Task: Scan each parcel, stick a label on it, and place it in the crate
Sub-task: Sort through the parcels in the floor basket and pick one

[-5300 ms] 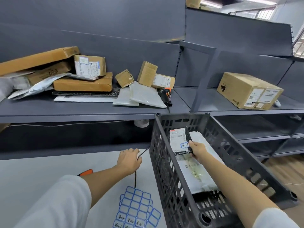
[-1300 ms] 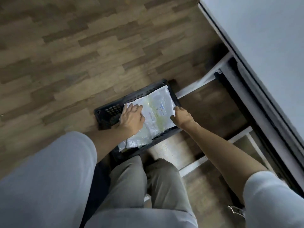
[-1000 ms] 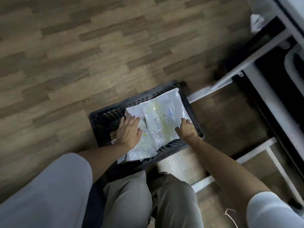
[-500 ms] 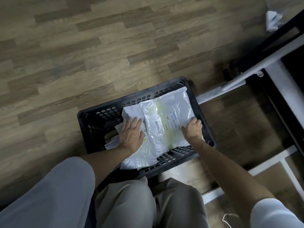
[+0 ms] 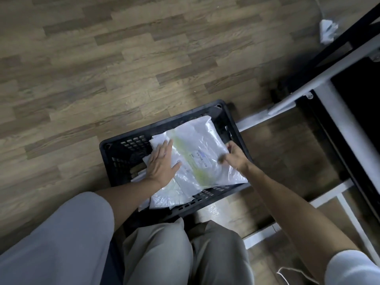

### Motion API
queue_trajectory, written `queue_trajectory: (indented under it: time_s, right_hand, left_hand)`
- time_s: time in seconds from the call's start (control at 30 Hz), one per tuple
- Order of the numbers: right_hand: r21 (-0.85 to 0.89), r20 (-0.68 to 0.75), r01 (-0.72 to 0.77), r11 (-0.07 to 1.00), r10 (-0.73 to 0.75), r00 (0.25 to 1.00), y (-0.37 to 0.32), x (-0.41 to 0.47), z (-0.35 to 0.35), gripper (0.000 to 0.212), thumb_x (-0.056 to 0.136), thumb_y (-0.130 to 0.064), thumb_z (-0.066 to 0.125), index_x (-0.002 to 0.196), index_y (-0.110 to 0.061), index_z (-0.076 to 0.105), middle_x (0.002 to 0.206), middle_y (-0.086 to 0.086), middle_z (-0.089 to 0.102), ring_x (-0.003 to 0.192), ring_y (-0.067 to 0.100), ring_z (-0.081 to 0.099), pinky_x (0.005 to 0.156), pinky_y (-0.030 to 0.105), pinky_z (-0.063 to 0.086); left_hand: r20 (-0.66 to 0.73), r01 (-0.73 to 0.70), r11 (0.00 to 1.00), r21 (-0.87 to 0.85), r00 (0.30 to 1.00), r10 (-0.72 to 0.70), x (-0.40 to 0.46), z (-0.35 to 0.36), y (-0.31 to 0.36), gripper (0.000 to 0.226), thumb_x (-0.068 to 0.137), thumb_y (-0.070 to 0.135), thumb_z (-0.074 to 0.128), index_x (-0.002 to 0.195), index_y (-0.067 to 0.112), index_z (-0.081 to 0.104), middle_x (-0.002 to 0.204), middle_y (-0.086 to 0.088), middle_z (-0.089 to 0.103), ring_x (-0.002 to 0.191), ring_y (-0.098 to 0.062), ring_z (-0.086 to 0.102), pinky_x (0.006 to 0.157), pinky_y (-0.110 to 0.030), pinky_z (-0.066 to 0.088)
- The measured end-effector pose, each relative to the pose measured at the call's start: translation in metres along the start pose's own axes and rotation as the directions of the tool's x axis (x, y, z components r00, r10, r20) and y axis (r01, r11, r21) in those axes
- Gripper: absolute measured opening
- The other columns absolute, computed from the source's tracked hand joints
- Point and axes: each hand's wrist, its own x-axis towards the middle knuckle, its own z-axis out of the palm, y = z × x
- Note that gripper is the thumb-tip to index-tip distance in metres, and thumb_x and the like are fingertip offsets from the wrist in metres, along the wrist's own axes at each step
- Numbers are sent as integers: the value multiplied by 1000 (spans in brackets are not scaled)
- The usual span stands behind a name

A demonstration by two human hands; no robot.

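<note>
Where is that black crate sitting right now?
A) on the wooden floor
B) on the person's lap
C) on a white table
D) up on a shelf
A: the crate rests on the wood floor in front of the person's knees, with the left hand flat on the white parcels inside it.

Wood-plank floor (image 5: pixel 123 58) fills most of the view. A white metal frame (image 5: pixel 308 83) stands at the right, with a crumpled white scrap (image 5: pixel 328 30) on the floor near its far end.
</note>
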Motion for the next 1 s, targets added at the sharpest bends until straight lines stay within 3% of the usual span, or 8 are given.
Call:
queue_trajectory:
  time_s: [0.17,0.23,0.3,0.4,0.5,0.63,0.83,1.0]
  right_hand:
    - [17,120,26,1000,-28,992,-43,-32,-37,35,54,19,58,68,-12,51,64,5,60,73,22,60,73,32,47]
    - [12,143,51,999,-52,988,-58,-46,-48,34,49,17,59,68,-11,53,66,8,61,75,22,61,79,36,49]
    - [10,143,61,998,-62,988,-73,-64,-58,34,43,11,59,64,-14,54,69,9,60,78,23,60,83,39,49]
    - [25,96,93,995,-95,991,-97,-98,-73,34,49,7,57,59,-26,56,69,6,60,75,20,58,76,35,46]
    - [65,25,151,986,-153,988,-123,-136,-88,39,66,-2,52,94,-26,63,104,0,64,97,15,56,82,28,44]
    - [-114,-34,223,968,-229,973,-160,-184,-115,61,86,0,52,143,-19,38,140,1,44,120,14,44,93,22,36]
    - [-269,-97,369,890,-406,909,-227,-262,-152,58,92,-3,48,148,-11,31,150,10,37,131,26,44,100,36,45]
    - [-408,-259,381,830,-505,823,-263,-321,-191,54,94,-7,47,146,-8,35,148,12,40,137,26,37,113,33,29]
  left_hand:
    - [-65,141,951,-274,984,-164,0,-51,25,122,63,60,76,152,22,2,160,-5,3,148,-25,-3,120,-42,2]
    - [-4,192,927,-321,979,-204,-4,-72,28,103,60,57,80,145,27,31,149,-4,36,144,-27,19,117,-40,12]
    - [73,196,868,-456,980,-183,-10,-93,30,63,62,46,84,117,28,60,110,4,67,120,-24,55,97,-29,40]
    - [103,195,784,-589,981,-167,-30,-126,41,28,69,28,83,93,28,69,80,9,70,90,-19,69,72,-24,49]
    - [104,224,786,-576,974,-202,-51,-164,55,17,75,25,79,88,23,69,86,-3,72,82,-22,68,70,-27,48]
    - [79,304,766,-566,945,-316,-77,-224,69,28,78,27,77,97,8,69,93,-12,69,74,-17,59,57,-22,40]
    - [152,332,658,-676,936,-317,-116,-331,103,35,80,29,75,104,5,67,107,-16,69,89,-25,65,80,-30,50]
    - [188,297,637,-711,954,-235,-144,-402,141,55,79,28,76,122,-1,58,121,-20,62,112,-35,60,101,-48,46]
